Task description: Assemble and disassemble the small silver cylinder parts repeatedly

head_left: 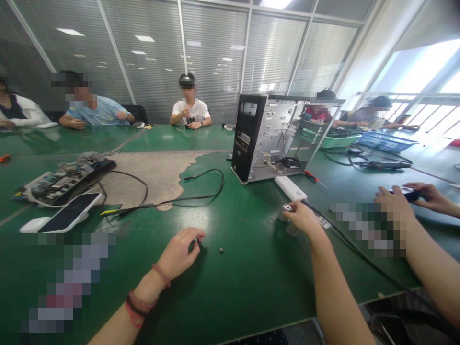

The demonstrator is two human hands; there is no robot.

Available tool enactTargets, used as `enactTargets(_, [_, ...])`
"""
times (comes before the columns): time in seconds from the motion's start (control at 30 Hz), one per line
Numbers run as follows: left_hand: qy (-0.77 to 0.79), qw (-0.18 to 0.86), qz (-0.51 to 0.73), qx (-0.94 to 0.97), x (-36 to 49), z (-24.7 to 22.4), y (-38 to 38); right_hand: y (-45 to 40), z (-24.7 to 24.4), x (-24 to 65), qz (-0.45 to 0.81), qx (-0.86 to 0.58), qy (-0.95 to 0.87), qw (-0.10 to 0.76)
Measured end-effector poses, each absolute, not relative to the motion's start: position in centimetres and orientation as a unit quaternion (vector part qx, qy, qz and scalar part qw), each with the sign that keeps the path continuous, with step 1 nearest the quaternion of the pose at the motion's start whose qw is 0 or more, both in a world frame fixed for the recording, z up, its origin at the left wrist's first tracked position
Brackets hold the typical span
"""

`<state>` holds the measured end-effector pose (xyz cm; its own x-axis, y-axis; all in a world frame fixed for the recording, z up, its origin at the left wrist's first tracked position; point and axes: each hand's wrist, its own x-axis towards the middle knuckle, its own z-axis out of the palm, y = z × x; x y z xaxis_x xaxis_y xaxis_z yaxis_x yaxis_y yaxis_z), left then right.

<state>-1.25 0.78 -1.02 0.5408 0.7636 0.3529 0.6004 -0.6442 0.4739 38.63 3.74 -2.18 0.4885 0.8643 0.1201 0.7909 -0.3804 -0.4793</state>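
Observation:
My left hand (181, 251), with bands on its wrist, hovers low over the green table with thumb and fingers curled together. Something small and dark seems to sit at its fingertips, too small to name. Just right of it, a tiny dark cylindrical piece (221, 250) rests on the tabletop. Farther right, my right hand (304, 218) has its fingers closed on a small cylinder with a round, light top (287, 207). Behind that hand lies a white oblong device (291, 189).
An open computer case (247, 139) stands at the back centre, a red-handled screwdriver (312, 177) beside it. Left are a circuit assembly (68, 177), a phone on a white stand (72, 213) and a black cable (201, 196). A co-worker's hands (398, 206) are close on the right.

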Motion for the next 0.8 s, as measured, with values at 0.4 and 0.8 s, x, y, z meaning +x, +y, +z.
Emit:
enactTargets(0.4, [0.397, 0.138, 0.268, 0.867, -1.2, -0.5, 0.6, 2.7, -0.4, 30.9, -0.102, -0.666, -0.651, 0.351])
enactTargets(0.8, [0.405, 0.13, 0.272, 0.863, -1.5, -1.2, 0.7, -0.8, -2.1, 21.3, 0.128, -0.394, -0.885, 0.214])
